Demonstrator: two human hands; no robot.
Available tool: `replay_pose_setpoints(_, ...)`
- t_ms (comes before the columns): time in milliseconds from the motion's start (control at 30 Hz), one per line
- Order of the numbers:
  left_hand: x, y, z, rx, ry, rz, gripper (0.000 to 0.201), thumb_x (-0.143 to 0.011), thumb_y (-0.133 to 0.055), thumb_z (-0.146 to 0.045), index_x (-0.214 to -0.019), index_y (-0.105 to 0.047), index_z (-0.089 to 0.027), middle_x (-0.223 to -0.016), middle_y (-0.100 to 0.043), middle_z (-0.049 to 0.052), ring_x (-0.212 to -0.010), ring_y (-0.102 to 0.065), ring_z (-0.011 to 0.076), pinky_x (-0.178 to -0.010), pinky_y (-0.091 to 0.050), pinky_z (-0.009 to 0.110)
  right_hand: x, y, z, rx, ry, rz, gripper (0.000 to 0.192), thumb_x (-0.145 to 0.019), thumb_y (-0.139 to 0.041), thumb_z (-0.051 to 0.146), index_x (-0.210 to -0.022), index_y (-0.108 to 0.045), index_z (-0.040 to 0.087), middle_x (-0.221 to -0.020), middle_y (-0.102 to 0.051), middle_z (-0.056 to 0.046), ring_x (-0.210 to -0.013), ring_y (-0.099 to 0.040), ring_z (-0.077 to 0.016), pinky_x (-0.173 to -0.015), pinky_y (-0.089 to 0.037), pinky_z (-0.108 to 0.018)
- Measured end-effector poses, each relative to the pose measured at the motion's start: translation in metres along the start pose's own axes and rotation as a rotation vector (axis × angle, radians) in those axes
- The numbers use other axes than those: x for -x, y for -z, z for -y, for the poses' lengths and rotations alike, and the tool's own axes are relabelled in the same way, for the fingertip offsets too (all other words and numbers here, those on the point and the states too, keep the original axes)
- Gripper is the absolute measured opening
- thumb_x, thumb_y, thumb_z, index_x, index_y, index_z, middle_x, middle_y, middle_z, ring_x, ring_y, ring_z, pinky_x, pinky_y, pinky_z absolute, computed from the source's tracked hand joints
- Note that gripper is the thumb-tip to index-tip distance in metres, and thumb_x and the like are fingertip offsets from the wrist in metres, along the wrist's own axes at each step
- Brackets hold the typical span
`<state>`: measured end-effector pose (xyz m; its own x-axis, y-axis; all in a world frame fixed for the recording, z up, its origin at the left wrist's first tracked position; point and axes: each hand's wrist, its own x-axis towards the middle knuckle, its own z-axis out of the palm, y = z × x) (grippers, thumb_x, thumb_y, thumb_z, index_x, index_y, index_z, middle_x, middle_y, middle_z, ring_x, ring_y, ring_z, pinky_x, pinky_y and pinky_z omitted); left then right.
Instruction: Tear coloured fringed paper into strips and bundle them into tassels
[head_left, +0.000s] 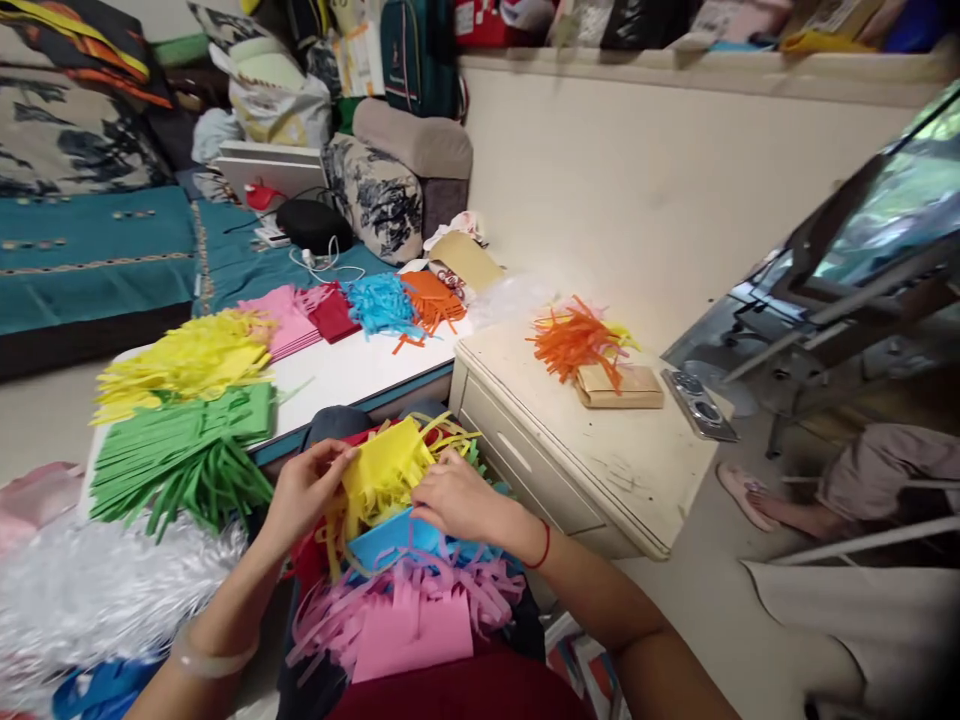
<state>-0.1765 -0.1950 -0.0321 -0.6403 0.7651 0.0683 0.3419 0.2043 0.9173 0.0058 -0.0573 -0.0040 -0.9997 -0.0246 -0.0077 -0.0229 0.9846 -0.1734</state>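
Yellow fringed paper (386, 470) pinched between left hand (304, 495), right hand (461, 500).

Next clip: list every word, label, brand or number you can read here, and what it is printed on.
None can be read.
White bag on the bed: faint print, too blurred.
Box beside it: markings too small.
Red package on the ledge: white label, blurred.
Metal plate on the small table: no legible marks.
Yellow cut paper held by left hand and right hand: plain, no print.
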Motion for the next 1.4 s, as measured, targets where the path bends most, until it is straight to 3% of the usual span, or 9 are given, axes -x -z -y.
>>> replay_pose_setpoints(200, -0.02, 0.012, 0.015, -0.307, -0.101, -0.099, 0.029, -0.082, -0.052, -0.042, -0.085, -0.063, -0.015, -0.077, -0.065, 0.004, -0.068, -0.06, 0.0174, -0.064, -0.044, 0.026, 0.013, 0.005, -0.009, -0.074, -0.025, -0.348, 0.016, -0.091, -0.054, 0.024, -0.099, -0.066, 0.017, -0.105, -0.069, -0.006, -0.099, -0.06, -0.02, -0.088, -0.039, -0.037)
replay_pose_setpoints(367, 0.011, 0.016, 0.01, -0.565, -0.386, -0.241, 0.021, -0.088, -0.049, -0.026, -0.101, -0.062, -0.016, -0.096, -0.063, 0.008, -0.088, -0.06, 0.0198, -0.078, -0.047, 0.03, 0.054, -0.003, -0.013, -0.19, -0.089, -0.457, 0.016, -0.091, -0.051, 0.018, -0.098, -0.066, 0.017, -0.099, -0.07, -0.006, -0.092, -0.061, -0.0192, -0.081, -0.046, -0.035)
replay_pose_setpoints(467, 0.044, 0.003, 0.003, -0.558, -0.513, -0.019, 0.016, -0.09, -0.049, -0.023, -0.088, -0.064, -0.018, -0.084, -0.065, 0.005, -0.082, -0.06, 0.0169, -0.075, -0.048, 0.027, 0.07, -0.014, -0.007, -0.274, -0.121, -0.472, 0.015, -0.091, -0.052, 0.017, -0.093, -0.067, 0.018, -0.09, -0.071, -0.004, -0.084, -0.061, -0.0175, -0.076, -0.05, -0.033)
replay_pose_setpoints(567, 0.063, -0.016, 0.006, -0.645, -0.477, 0.153, 0.014, -0.089, -0.053, -0.022, -0.094, -0.065, -0.017, -0.087, -0.067, 0.006, -0.079, -0.062, 0.0178, -0.07, -0.049, 0.027, 0.065, -0.025, -0.001, -0.327, -0.193, -0.512, 0.014, -0.09, -0.053, 0.017, -0.091, -0.067, 0.019, -0.087, -0.071, -0.004, -0.082, -0.062, -0.0176, -0.075, -0.051, -0.032)
replay_pose_setpoints(700, 0.061, -0.034, 0.012, -0.78, -0.38, 0.218, 0.02, -0.089, -0.053, -0.023, -0.106, -0.063, -0.018, -0.095, -0.067, 0.007, -0.081, -0.065, 0.0206, -0.066, -0.05, 0.029, 0.046, -0.033, 0.0, -0.349, -0.286, -0.512, 0.014, -0.089, -0.055, 0.016, -0.091, -0.068, 0.019, -0.088, -0.07, -0.005, -0.084, -0.062, -0.0192, -0.077, -0.051, -0.034)
replay_pose_setpoints(867, 0.061, -0.042, 0.003, -0.69, -0.459, 0.179, 0.022, -0.093, -0.045, -0.025, -0.106, -0.062, -0.018, -0.096, -0.065, 0.007, -0.081, -0.064, 0.0177, -0.068, -0.05, 0.027, 0.05, -0.036, 0.0, -0.375, -0.257, -0.418, 0.015, -0.086, -0.059, 0.015, -0.098, -0.067, 0.019, -0.097, -0.068, -0.005, -0.092, -0.059, -0.0195, -0.083, -0.047, -0.035)
replay_pose_setpoints(1000, 0.077, -0.052, -0.006, -0.622, -0.524, 0.354, 0.024, -0.093, -0.047, -0.031, -0.106, -0.062, -0.018, -0.097, -0.066, 0.007, -0.088, -0.063, 0.0191, -0.077, -0.05, 0.03, 0.063, -0.036, 0.0, -0.258, -0.246, -0.312, 0.013, -0.083, -0.065, 0.019, -0.096, -0.067, 0.019, -0.099, -0.067, -0.005, -0.094, -0.056, -0.0217, -0.081, -0.042, -0.037)
replay_pose_setpoints(1300, 0.115, -0.029, -0.011, -0.362, -0.376, 0.888, 0.028, -0.095, -0.042, -0.03, -0.087, -0.067, -0.018, -0.079, -0.067, 0.004, -0.074, -0.061, 0.0148, -0.069, -0.043, 0.024, 0.062, -0.024, -0.002, -0.203, -0.136, -0.497, 0.009, -0.089, -0.059, 0.022, -0.082, -0.064, 0.018, -0.086, -0.069, -0.002, -0.085, -0.058, -0.0169, -0.079, -0.036, -0.034)
replay_pose_setpoints(1400, 0.111, -0.019, -0.012, -0.209, -0.256, 0.818, 0.024, -0.094, -0.044, -0.028, -0.085, -0.065, -0.018, -0.079, -0.067, 0.003, -0.072, -0.061, 0.0129, -0.068, -0.044, 0.022, 0.058, -0.013, 0.004, -0.177, -0.09, -0.571, 0.01, -0.09, -0.056, 0.021, -0.084, -0.063, 0.018, -0.086, -0.07, -0.002, -0.086, -0.059, -0.0165, -0.081, -0.036, -0.035)
